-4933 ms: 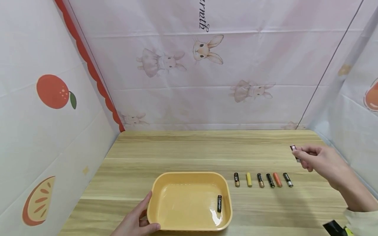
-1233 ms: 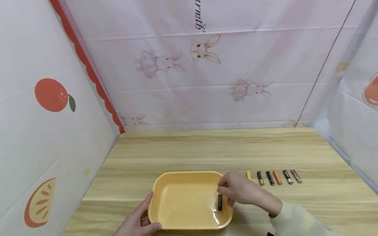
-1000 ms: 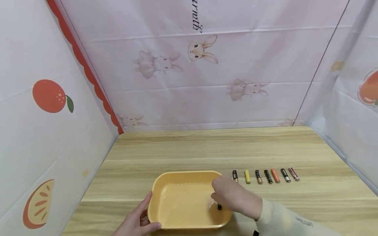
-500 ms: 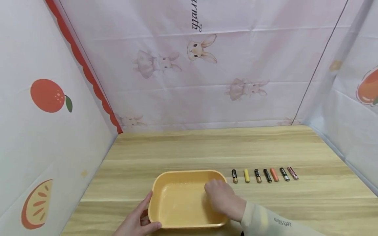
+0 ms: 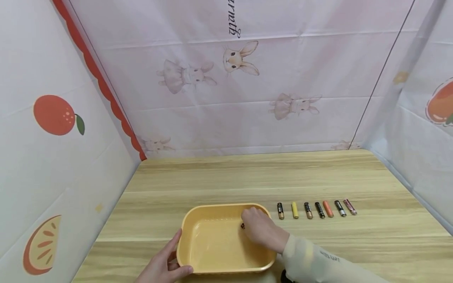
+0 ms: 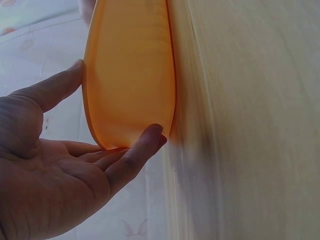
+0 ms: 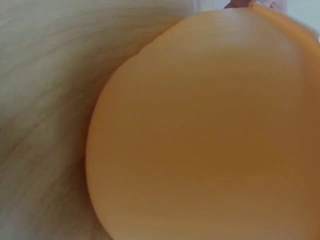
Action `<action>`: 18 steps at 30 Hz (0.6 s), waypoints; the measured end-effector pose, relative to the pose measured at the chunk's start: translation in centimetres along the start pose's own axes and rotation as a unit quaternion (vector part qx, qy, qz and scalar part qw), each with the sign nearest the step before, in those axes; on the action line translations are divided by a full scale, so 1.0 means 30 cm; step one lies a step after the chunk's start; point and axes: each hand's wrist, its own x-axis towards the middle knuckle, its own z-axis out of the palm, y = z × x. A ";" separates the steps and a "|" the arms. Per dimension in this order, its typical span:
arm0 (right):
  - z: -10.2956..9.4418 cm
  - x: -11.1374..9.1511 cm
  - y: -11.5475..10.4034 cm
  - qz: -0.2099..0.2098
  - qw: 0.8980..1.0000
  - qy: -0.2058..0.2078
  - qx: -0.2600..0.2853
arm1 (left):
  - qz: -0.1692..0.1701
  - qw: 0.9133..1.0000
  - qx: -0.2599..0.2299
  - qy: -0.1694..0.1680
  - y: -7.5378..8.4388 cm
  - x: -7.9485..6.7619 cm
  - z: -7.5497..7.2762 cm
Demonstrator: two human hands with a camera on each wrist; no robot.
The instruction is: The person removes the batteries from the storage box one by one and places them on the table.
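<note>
At its left end, my left hand (image 5: 164, 261) grips the yellow plastic tub (image 5: 216, 251), thumb on the front corner and fingers along the side. The left wrist view shows the same left hand (image 6: 75, 175) spread around the tub's end (image 6: 132, 75). Inside the right part of the tub, my right hand (image 5: 261, 230) curls its fingers, back of the hand up. A dark end of a battery (image 5: 242, 226) peeks out by its fingertips; the hand covers the rest. The tub's outer wall (image 7: 200, 135) fills most of the right wrist view.
Right of the tub several batteries lie in a row on the wooden table (image 5: 198, 177), including a yellow one (image 5: 295, 210), an orange one (image 5: 328, 208) and a maroon one (image 5: 350, 206) at the right end. Printed cloth walls (image 5: 198, 129) surround the table.
The maroon battery, earlier in my right hand, now lies at the row's right end. My right hand has moved left into the tub, onto the black battery there. My left hand stays put.
</note>
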 end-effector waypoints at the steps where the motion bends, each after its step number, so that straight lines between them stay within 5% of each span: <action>1: 0.001 0.006 0.001 0.013 1.000 -0.011 0.019 | -0.002 1.000 -0.001 0.001 0.000 0.000 0.000; 9: -0.016 0.047 0.036 0.003 0.979 -0.060 0.193 | -0.003 1.000 0.014 0.009 0.000 0.000 0.002; 15: -0.068 0.054 0.056 0.026 0.916 -0.116 0.382 | 0.001 1.000 0.011 0.009 0.002 0.000 0.003; 18: -0.104 0.048 0.066 0.017 0.897 -0.119 0.424 | -0.002 1.000 0.008 0.011 0.003 0.000 0.003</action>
